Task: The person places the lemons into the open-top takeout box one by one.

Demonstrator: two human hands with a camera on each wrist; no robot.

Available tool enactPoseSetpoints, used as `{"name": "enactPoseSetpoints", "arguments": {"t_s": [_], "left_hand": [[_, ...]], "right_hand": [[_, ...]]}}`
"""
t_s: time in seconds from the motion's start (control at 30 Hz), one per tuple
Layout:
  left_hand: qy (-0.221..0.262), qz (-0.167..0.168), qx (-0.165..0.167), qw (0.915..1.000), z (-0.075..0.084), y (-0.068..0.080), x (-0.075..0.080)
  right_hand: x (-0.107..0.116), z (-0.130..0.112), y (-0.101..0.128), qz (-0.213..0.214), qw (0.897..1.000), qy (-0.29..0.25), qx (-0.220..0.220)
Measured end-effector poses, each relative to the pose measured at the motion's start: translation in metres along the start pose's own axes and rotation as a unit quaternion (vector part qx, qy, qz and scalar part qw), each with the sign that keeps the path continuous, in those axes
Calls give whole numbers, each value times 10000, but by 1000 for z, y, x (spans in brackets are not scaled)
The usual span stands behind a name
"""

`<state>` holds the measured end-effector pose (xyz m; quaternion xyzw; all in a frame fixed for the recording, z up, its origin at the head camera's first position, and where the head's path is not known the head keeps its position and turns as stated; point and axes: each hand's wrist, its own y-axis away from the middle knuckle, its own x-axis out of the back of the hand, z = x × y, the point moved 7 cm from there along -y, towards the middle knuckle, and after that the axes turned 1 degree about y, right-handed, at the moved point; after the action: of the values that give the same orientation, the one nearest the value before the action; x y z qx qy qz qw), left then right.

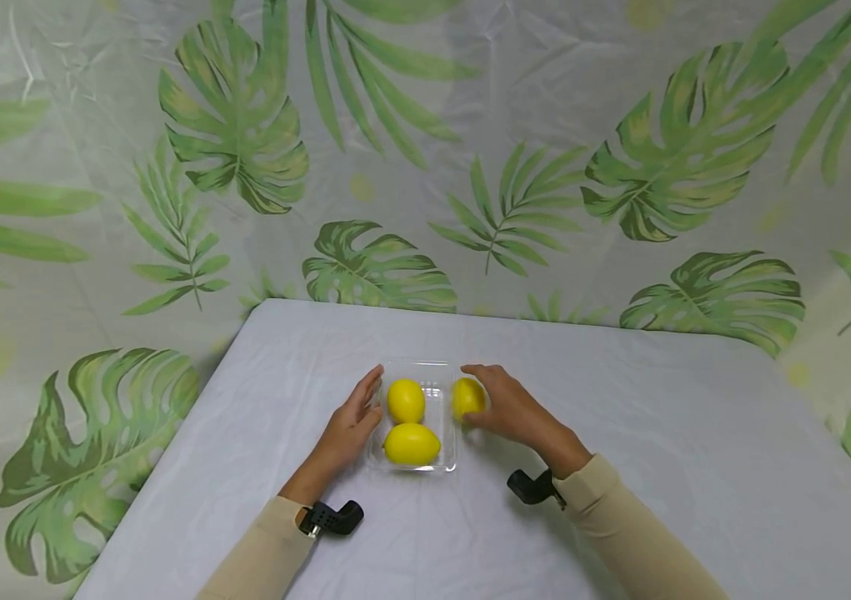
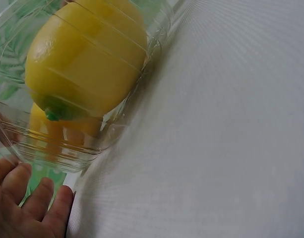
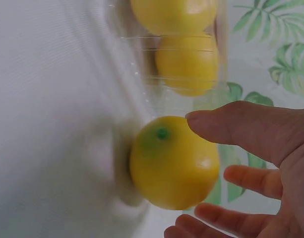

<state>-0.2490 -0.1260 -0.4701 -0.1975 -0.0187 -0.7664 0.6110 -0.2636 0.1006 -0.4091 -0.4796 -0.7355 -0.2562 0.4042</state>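
A clear plastic box (image 1: 450, 457) stands on the white table with two yellow lemons inside. The rear lemon (image 1: 406, 401) sits behind the front lemon (image 1: 412, 444), which lies sideways; its green tip shows in the left wrist view. At the box's left wall is my left hand (image 1: 351, 427), its fingers extended along the side. A third lemon (image 3: 174, 163) lies on the table just outside the right wall. Around it my right hand (image 1: 506, 406) is spread, thumb (image 3: 226, 121) overlapping the lemon's upper edge and the other fingers apart, near its far side.
The white cloth-covered table (image 1: 620, 400) extends to both sides and in front of the box. Behind it hangs a leaf-patterned backdrop (image 1: 515, 108). Black wrist cameras sit on the left wrist (image 1: 331, 518) and right wrist (image 1: 533, 486).
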Motion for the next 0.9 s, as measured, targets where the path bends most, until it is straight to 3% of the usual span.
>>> {"name": "enactPoseSetpoints", "arguments": {"t_s": [0.37, 0.9], "left_hand": [[-47, -6, 107, 9999, -4, 0, 0], [-44, 14, 38, 10000, -1, 0, 0]], "right_hand": [[-13, 9, -6, -44, 9996, -3, -288], [-19, 11, -13, -52, 9996, 70, -286]]}}
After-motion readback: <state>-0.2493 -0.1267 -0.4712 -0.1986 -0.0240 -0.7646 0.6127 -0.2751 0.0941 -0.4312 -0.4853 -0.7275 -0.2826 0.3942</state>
